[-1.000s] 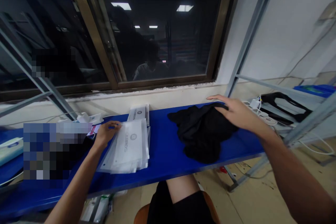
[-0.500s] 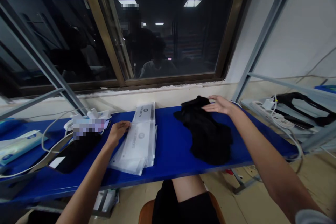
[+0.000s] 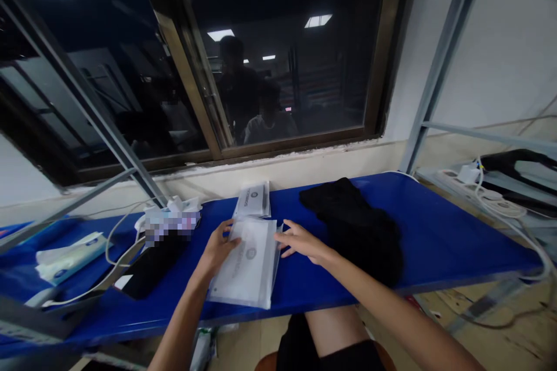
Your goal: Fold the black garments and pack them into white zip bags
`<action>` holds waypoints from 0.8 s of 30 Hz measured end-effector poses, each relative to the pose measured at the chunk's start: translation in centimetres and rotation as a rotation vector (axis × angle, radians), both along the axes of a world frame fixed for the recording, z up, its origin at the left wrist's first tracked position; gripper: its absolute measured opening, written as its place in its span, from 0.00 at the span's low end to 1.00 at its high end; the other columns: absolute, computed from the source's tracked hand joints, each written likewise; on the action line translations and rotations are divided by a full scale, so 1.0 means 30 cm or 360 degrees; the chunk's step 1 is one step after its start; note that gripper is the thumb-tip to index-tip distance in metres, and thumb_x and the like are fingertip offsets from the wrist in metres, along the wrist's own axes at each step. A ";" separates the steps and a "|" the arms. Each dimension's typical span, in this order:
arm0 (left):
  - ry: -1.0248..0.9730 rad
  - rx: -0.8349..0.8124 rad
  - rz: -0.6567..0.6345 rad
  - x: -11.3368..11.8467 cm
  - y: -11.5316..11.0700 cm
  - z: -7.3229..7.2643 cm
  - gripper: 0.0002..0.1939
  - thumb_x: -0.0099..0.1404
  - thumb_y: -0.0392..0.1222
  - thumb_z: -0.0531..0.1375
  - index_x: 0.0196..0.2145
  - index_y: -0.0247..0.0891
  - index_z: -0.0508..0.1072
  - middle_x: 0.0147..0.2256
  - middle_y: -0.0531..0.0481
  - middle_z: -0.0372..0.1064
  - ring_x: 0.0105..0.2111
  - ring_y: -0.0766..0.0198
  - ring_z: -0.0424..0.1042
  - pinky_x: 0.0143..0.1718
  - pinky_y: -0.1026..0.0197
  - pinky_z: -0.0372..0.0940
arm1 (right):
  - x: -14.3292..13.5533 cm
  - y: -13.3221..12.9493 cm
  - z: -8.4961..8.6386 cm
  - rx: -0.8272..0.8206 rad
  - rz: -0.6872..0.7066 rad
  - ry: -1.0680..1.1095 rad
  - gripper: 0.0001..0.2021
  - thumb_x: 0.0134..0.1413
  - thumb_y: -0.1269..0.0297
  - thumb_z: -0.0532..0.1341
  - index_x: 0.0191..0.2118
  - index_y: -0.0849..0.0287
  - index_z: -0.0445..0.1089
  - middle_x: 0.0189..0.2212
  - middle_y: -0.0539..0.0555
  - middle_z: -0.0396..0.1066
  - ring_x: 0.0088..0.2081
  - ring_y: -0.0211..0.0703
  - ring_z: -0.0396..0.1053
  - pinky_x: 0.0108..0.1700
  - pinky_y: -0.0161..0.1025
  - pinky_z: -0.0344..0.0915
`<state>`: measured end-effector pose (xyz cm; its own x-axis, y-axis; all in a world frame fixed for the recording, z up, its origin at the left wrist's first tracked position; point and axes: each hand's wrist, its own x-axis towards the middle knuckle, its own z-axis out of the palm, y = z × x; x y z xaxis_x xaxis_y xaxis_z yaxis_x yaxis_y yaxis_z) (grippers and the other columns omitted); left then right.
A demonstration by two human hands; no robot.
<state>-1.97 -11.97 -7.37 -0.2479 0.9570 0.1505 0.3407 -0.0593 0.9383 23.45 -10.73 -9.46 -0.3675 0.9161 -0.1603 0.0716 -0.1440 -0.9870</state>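
lying on the blue worktop (image 3: pixel 452 226), near its front edge, a small stack of frosted bags (image 3: pixel 246 275) is flanked by the two hands, which are kept apart from each other. the top bag is printed with a round emblem and grey lettering. at its left edge, the thumb of the left hand (image 3: pixel 221 248) is laid over the face and the fingers are curled by the upper corner; whether the edge is pinched cannot be told. at the right edge, the right hand (image 3: pixel 298 242) is held with its fingers spread, the thumb set close to the plastic; whether it is touched cannot be told. just behind, a second pile of printed bags (image 3: pixel 253 200) is placed by the wall. to the right, a crumpled black cloth (image 3: pixel 361 232) is spread on the worktop, partly hidden by the right forearm. on the left, a black item with a white label (image 3: pixel 152 266) is seen, with a tissue pack (image 3: pixel 72 258) farther out. the whole is backed by a dark window (image 3: pixel 313 87), in which lights and figures are reflected.
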 end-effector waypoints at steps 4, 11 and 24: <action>-0.0632 0.0255 -0.0227 0.061 -0.066 0.088 0.44 0.48 0.42 0.74 0.61 0.41 0.64 0.51 0.42 0.74 0.47 0.53 0.77 0.46 0.55 0.72 | -0.010 0.004 0.033 0.0284 -0.0188 0.0234 0.54 0.53 0.60 0.69 0.74 0.53 0.32 0.55 0.60 0.72 0.45 0.47 0.75 0.49 0.47 0.73; -0.0691 0.0633 -0.0276 0.144 -0.054 0.143 0.22 0.58 0.48 0.71 0.47 0.37 0.76 0.43 0.44 0.78 0.45 0.56 0.77 0.47 0.59 0.70 | 0.003 0.024 0.154 0.1091 -0.0266 0.0395 0.16 0.58 0.58 0.62 0.51 0.56 0.71 0.47 0.56 0.77 0.50 0.51 0.74 0.55 0.47 0.68; -0.0310 0.0451 0.0381 0.195 0.017 -0.016 0.33 0.64 0.73 0.50 0.41 0.39 0.73 0.38 0.47 0.74 0.41 0.57 0.74 0.38 0.62 0.69 | -0.064 0.000 0.048 0.1053 -0.0275 0.0057 0.20 0.65 0.57 0.55 0.59 0.57 0.60 0.52 0.61 0.74 0.53 0.53 0.73 0.55 0.45 0.68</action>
<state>3.87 -11.46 -7.85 -0.5080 0.7964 0.3280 0.1940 -0.2652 0.9445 21.53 -10.72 -8.02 -0.2019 0.8631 0.4630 0.0673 0.4839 -0.8726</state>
